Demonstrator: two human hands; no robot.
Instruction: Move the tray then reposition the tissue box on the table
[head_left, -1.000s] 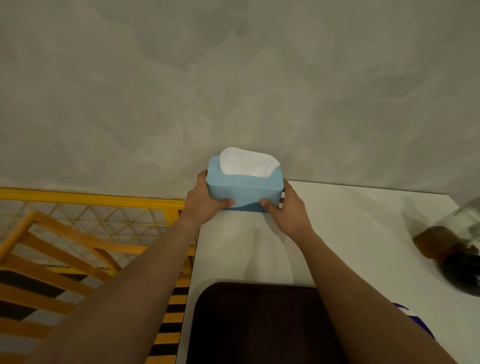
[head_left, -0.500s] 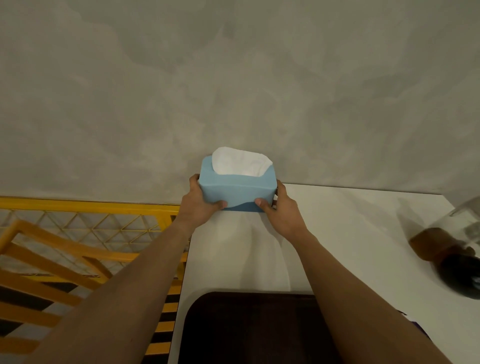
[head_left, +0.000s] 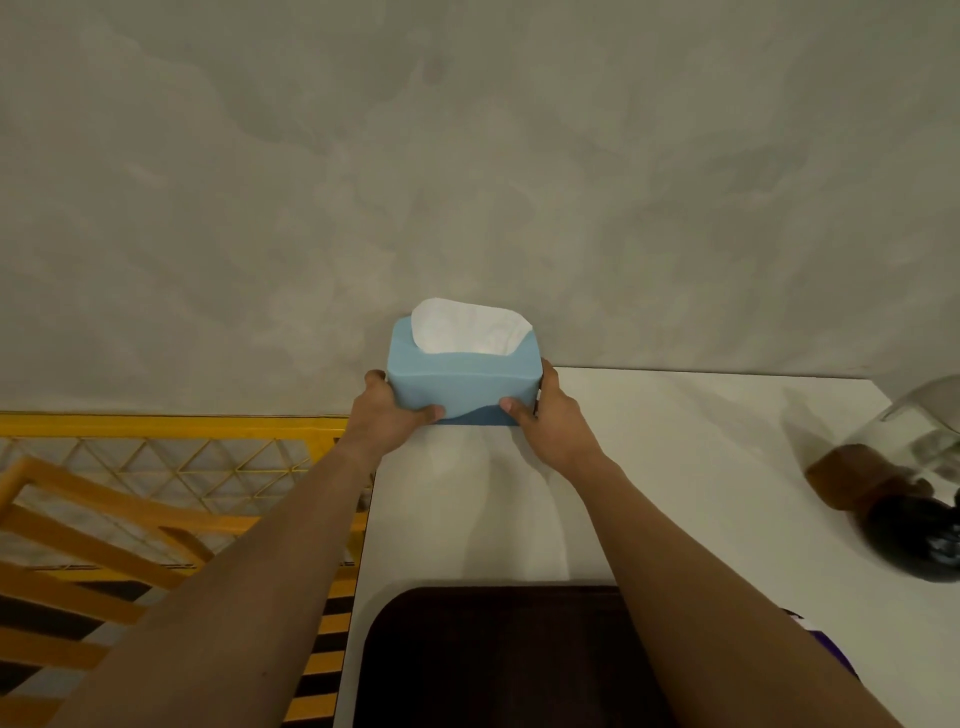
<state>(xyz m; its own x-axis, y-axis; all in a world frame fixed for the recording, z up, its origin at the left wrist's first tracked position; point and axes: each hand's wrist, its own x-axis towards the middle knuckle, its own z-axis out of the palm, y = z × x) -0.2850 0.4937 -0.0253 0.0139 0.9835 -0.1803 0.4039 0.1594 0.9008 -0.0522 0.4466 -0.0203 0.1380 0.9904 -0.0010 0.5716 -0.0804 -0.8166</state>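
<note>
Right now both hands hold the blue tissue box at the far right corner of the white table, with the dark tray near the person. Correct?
Not quite. The head view shows the tissue box at the far left corner of the table, held by the left hand and right hand; the tray is near the person.

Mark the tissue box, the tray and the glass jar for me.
tissue box (head_left: 462, 387): head view, blue front face.
tray (head_left: 493, 660): head view, dark bare surface between the forearms.
glass jar (head_left: 904, 467): head view, clear wall at the right edge.
</note>
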